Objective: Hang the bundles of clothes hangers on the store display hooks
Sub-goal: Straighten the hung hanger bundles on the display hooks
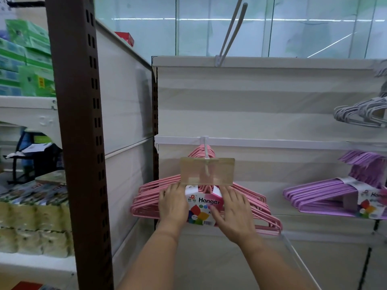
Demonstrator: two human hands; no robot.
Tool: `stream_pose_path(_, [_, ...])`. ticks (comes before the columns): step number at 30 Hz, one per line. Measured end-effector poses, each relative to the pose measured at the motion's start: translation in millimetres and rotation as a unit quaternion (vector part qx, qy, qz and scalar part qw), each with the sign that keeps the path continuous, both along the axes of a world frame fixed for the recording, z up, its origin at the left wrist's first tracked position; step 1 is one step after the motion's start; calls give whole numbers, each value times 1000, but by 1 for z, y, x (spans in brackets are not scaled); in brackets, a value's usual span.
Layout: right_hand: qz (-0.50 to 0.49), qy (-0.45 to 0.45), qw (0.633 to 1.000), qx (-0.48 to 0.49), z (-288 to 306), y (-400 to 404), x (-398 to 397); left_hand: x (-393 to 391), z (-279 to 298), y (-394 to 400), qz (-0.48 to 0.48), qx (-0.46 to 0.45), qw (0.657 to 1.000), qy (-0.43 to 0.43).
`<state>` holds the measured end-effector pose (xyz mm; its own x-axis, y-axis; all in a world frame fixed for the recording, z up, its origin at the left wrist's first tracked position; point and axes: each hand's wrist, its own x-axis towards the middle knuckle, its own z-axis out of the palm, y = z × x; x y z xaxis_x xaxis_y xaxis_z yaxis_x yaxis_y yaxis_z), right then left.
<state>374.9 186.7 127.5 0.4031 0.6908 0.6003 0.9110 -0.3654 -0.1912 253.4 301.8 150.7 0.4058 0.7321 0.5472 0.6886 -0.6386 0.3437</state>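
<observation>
A bundle of pink hangers (146,197) with a white "Hanger" paper band (204,206) hangs low in the middle of the display wall, its hook tops up on a white display hook (206,151) that carries a clear price-tag holder (207,171). My left hand (172,206) grips the bundle just left of the band. My right hand (232,214) lies over the bundle's right side, fingers spread against the band and the hangers. An empty long white hook (232,30) juts out from the top rail.
A purple hanger bundle (326,197) hangs at the right, with grey hangers (360,114) above it. A brown slotted upright (77,132) stands at the left, with green boxes (27,59) and packed goods (33,222) on shelves behind it. A glass panel rises above the wall.
</observation>
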Motion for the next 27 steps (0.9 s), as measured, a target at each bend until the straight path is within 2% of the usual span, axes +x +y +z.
stream_pose_path(5, [-38, -7, 999, -29, 11, 7, 4, 1, -5, 0, -4, 2, 1000, -3])
stream_pose_path(11, [-64, 17, 997, -49, 17, -4, -3, -5, -13, -8, -63, 19, 997, -34])
stream_pose_path(17, [-111, 28, 989, -90, 12, -29, -7, -6, -22, -31, -59, 38, 997, -31])
stream_pose_path(23, [-119, 29, 984, -129, -5, -75, -6, -9, -38, -75, -46, 70, 994, -74])
stream_pose_path(27, [-132, 79, 978, -140, -33, -133, -3, 5, -54, -121, -91, 11, 994, -52])
